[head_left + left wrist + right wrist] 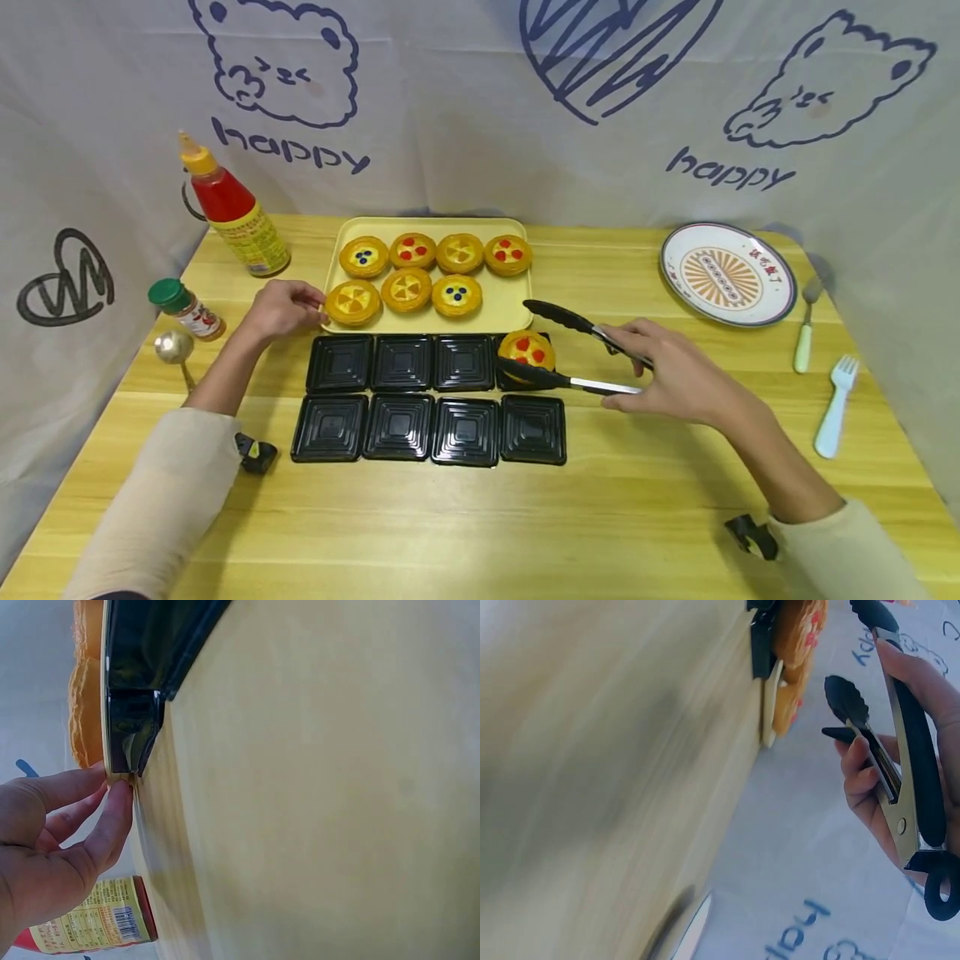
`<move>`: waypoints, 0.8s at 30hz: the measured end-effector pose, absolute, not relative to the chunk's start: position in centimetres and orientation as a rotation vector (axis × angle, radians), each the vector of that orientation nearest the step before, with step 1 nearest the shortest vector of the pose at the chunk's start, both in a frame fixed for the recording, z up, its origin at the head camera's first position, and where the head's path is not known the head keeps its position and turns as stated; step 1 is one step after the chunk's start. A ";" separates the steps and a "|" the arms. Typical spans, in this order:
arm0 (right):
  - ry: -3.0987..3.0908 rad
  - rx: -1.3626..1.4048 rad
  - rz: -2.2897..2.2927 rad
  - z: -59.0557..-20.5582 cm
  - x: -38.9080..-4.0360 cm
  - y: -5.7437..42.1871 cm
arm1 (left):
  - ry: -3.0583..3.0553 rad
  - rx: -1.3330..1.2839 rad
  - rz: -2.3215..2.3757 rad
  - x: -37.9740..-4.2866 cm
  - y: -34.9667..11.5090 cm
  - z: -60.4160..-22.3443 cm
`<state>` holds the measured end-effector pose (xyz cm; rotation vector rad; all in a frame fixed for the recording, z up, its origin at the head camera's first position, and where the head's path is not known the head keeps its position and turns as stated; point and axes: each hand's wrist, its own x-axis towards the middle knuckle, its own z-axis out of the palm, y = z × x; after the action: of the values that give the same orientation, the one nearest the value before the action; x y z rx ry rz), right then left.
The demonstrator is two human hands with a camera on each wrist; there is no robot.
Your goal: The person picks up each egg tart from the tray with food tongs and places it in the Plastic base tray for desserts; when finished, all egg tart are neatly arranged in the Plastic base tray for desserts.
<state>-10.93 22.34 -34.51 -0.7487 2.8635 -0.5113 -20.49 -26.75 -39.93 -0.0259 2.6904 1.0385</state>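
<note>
My left hand (pixel 281 310) pinches the left end of a pale yellow tray (pixel 504 307) between thumb and fingers; the left wrist view shows the grip at the tray's rim (pixel 118 778). Several egg tarts (pixel 407 289) with blue, red or yellow toppings sit on it in two rows. In my right hand (pixel 667 371) is a pair of black-tipped tongs (pixel 603 387), arms spread apart. One tart with red pieces (pixel 528 343) lies in the rightmost back black square container (pixel 504 380); the tongs' tips hover above and beside it, apart from it in the right wrist view.
Black square containers (pixel 465 429) form two rows before the tray. Left stand a sauce bottle (pixel 243 221), a green-capped shaker (pixel 186 308) and a metal spoon (pixel 173 347). On the right are a patterned plate (pixel 678 258), a blue fork (pixel 836 408) and a green-handled utensil (pixel 804 343).
</note>
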 end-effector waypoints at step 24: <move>2.810 -0.655 -0.400 -35.3 -18.1 14.2 | 2.685 -0.029 1.054 -20.6 -26.8 -39.8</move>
<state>-18.08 14.16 -35.28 -0.6550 2.8100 -0.3995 -20.62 -26.78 -39.78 -0.0295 2.6848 1.0537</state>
